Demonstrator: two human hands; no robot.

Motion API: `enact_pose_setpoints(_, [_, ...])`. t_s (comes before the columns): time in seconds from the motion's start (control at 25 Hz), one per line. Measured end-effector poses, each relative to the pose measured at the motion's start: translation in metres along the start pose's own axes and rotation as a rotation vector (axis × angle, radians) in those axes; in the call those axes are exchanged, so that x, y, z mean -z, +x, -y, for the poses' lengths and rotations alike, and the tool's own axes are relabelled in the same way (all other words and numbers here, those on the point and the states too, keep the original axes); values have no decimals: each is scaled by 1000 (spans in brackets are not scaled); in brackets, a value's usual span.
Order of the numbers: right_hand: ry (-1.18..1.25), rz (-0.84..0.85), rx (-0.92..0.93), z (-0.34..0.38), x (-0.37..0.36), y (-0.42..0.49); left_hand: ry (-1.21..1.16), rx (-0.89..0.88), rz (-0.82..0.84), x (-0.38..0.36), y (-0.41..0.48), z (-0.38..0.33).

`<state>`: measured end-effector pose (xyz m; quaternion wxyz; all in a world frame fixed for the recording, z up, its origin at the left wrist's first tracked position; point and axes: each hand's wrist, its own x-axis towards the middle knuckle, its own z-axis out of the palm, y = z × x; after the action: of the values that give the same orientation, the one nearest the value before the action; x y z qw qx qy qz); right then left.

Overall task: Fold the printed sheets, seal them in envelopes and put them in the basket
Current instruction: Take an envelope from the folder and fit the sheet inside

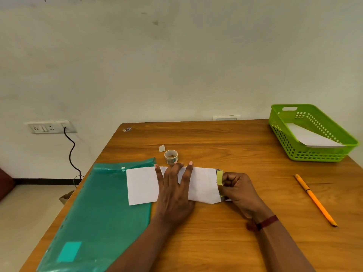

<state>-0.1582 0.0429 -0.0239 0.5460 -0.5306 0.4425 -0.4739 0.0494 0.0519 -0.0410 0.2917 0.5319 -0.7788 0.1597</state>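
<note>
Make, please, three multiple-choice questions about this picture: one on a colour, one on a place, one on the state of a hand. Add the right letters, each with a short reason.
1. What colour is the basket?
A. red
B. green
C. blue

2. Where is the tape roll?
A. in the basket
B. on the table, just beyond the envelope
C. on the floor

3. How does the left hand lie?
A. flat on the envelope, fingers straight
B. closed in a fist beside the envelope
C. raised above the basket

Right letters:
1 B, its perforated walls are bright green.
2 B, it stands on the wood behind the envelope's far edge.
3 A, its palm and spread fingers lie on the envelope.
</note>
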Motion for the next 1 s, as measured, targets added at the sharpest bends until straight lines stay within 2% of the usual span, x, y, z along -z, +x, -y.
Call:
enact_pose_setpoints(0.16, [-59, -145, 84, -1, -4, 2, 13, 19, 1, 1, 0, -1])
enact_pose_setpoints(0.4, [-114, -268, 166, -5, -6, 3, 55, 27, -9, 2, 1, -4])
enact_pose_setpoints(0.68, [-55, -363, 212, -2, -3, 2, 102, 56, 11, 2, 3, -5])
enact_pose_setpoints(0.8, [-120, -333, 252, -8, -1, 3, 94, 87, -12, 1, 2, -5])
enact_pose_setpoints(0.92, [-48, -199, 242, -5, -8, -2, 100, 96, -9, 0, 2, -5])
enact_pose_setpoints(1.0, [-108, -159, 230, -4, -16, -3, 104, 92, 3, 0, 2, -5])
